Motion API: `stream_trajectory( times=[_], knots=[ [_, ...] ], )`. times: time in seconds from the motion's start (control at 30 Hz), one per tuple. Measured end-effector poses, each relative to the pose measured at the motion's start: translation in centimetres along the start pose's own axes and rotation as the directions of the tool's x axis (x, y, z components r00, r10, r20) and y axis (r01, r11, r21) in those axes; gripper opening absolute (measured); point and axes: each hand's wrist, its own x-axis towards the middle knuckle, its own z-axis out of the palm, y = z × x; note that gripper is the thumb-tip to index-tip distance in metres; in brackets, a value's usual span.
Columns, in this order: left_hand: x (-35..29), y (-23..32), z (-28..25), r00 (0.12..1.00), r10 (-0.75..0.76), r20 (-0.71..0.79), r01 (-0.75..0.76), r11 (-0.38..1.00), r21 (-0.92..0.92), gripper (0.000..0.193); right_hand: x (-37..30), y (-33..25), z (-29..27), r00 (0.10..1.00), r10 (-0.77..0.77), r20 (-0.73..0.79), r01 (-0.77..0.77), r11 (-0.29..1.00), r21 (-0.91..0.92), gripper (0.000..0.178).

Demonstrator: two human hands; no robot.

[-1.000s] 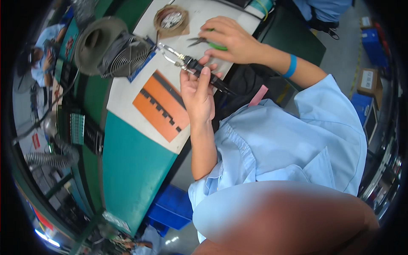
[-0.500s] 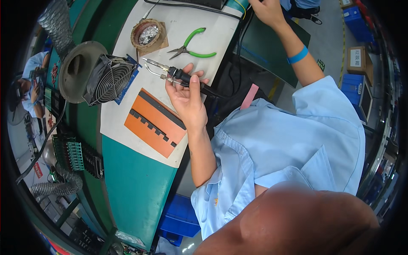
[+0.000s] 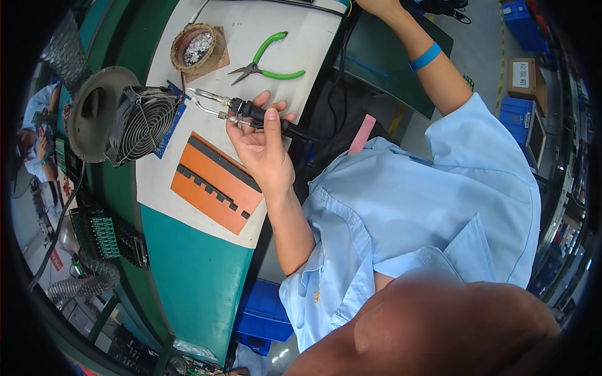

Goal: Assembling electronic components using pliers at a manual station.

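Note:
My left hand (image 3: 266,156), palm turned up, is closed around the black handle of a soldering iron (image 3: 249,111), thumb along it. The iron's straight metal tip and a bent thin metal tube beside it point toward the fan. Green-handled pliers (image 3: 254,67) lie spread on the white bench sheet beyond the iron. A round brown pot (image 3: 185,50) with silvery scraps stands near them. Below the iron's tip lies an orange board (image 3: 204,203) with black strips. My right hand (image 3: 377,5), below a blue wristband, is cut off by the top edge; its fingers are hidden.
A black fan (image 3: 141,128) stands in front of a round extraction hood (image 3: 94,116) at the left. Dark cables (image 3: 342,94) run past the bench edge. Green circuit boards (image 3: 103,235) stand on the line at left, where another person works. Blue bins (image 3: 263,307) sit under the bench.
The view has shifted, so the bench things sit farther left and mostly higher. My left hand keeps its grip on the soldering iron. More of my right hand is cut off at the top.

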Motion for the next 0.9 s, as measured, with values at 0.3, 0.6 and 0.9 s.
stream_trajectory(
  times=[0.3, 0.6, 0.9],
  knots=[
    [-0.2, 0.1, -0.1, 1.0, 0.005, -0.014, -0.005, 1.0, 0.02, 0.045, 0.1, -1.8, -0.7, 0.995, -0.071, -0.075, 0.076, 0.995, 0.065, 0.017],
    [-0.7, 0.0, -1.2, 0.999, 0.002, -0.032, -0.001, 1.0, 0.006, 0.05, -0.3, -3.5, -0.1, 0.997, 0.073, 0.025, -0.075, 0.99, 0.116, 0.028],
    [-0.3, 0.5, 0.0, 1.0, -0.023, -0.012, 0.022, 0.998, -0.065, 0.054, -4.0, -3.1, 0.1, 0.959, -0.041, -0.279, 0.111, 0.964, 0.24, 0.048]
  ],
)
